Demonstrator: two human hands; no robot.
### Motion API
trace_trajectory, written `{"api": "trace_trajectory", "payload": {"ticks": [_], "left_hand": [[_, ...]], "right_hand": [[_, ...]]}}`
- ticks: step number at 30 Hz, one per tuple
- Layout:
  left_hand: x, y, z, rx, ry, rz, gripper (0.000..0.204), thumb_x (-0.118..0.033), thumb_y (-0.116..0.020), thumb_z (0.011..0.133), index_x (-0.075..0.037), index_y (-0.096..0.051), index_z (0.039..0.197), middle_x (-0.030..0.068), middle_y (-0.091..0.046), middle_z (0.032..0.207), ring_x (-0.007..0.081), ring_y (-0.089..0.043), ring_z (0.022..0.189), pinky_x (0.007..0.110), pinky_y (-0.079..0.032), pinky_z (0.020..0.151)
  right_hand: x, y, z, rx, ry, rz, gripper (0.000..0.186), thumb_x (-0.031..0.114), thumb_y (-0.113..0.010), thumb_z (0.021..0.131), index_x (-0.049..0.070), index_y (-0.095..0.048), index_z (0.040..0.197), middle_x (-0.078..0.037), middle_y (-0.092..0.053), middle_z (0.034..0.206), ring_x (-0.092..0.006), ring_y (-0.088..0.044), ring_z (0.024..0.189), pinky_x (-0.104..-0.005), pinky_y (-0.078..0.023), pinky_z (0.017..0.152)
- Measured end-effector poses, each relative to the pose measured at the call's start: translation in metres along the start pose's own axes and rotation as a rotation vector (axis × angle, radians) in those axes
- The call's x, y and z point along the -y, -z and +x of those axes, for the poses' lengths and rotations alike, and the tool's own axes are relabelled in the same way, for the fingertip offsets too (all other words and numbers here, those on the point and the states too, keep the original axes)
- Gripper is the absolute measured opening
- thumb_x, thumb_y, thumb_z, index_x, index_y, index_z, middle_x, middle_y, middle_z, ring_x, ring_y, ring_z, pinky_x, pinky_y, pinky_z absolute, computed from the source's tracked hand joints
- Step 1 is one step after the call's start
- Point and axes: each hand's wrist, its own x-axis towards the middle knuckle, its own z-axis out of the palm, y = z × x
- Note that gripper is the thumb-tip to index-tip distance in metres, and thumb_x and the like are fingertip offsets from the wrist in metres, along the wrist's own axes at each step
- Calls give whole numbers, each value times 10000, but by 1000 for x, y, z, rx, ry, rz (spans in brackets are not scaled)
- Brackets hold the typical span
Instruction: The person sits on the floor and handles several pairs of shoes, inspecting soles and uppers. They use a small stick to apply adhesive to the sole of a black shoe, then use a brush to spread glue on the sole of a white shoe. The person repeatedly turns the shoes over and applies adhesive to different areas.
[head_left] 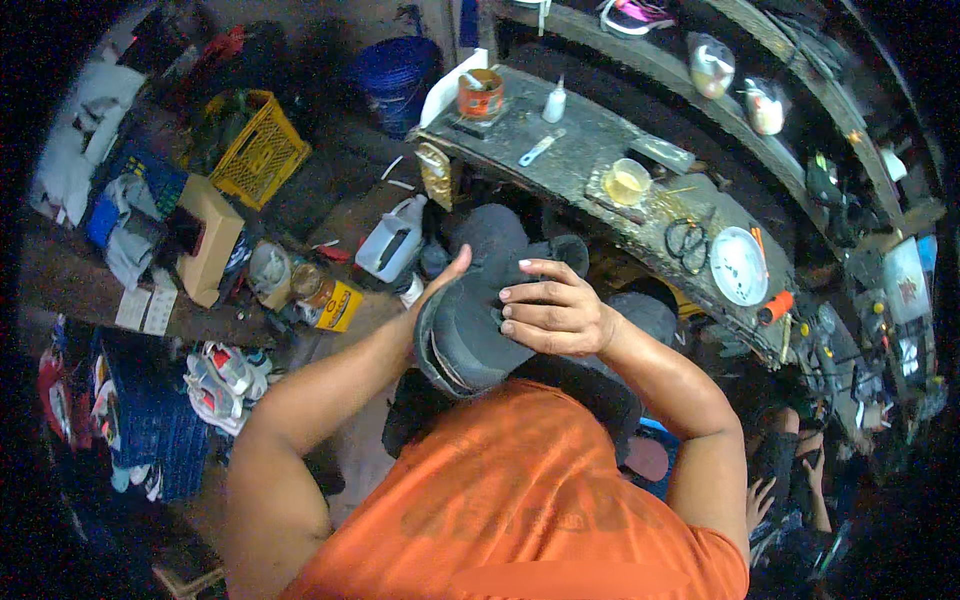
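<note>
Holding the dark shoe (470, 325) firmly is what the step in hand calls for, and it is being done with both hands in front of the chest, above the orange shirt (510, 500). The right hand (550, 312) is laid over the upper, fingers curled down on it in a closed grip, while the left hand (440, 285) is pressed against the far side with the thumb raised; its fingers are hidden behind the shoe, so how tightly it is closed cannot be told. The sole edge appears to be turned toward the body, though the view is too dark to be sure. A steadier hold would likely be had if the shoe were braced against the lap. Just beyond the hands a curved workbench (590, 160) is crowded: an orange tin (481, 94), a small white bottle (555, 102), a cup of yellowish liquid (627, 182), scissors (688, 240) and a round white dial (738, 265). A white jug (392, 240) stands on the floor to the left, near a yellow crate (258, 150). The bench edge is close and could be struck if the shoe is swung forward.
</note>
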Motion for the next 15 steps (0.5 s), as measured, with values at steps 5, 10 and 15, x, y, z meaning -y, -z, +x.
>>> {"api": "trace_trajectory", "payload": {"ticks": [5,10,15], "left_hand": [[-17,-6,-31,14,-300,85,733,-593,-330,1035,-59,-390,1533,182,-491,1505,327,-567,1302,517,-448,1118],[-31,-12,-32,-163,-641,324,925,-322,-669,974,-294,-20,1633,119,-352,1578,292,-426,1420,498,-402,1141],[-3,-19,-9,-74,-707,488,1319,-376,-876,788,-302,148,1616,98,-207,1632,301,-298,1484,463,-306,1195]], "right_hand": [[-9,-12,-6,85,-80,-41,482,499,-543,998,118,-690,1254,-87,-640,1301,-302,-553,1299,-560,-316,1157],[-1,-31,2,-209,-1158,447,624,389,-532,1025,31,-394,1517,-143,-517,1383,-217,-553,1206,-360,-426,1036],[-1,-59,19,-247,-1577,285,814,427,-710,947,-17,-313,1502,-255,-568,1329,-319,-596,1174,-394,-466,1027]]}}
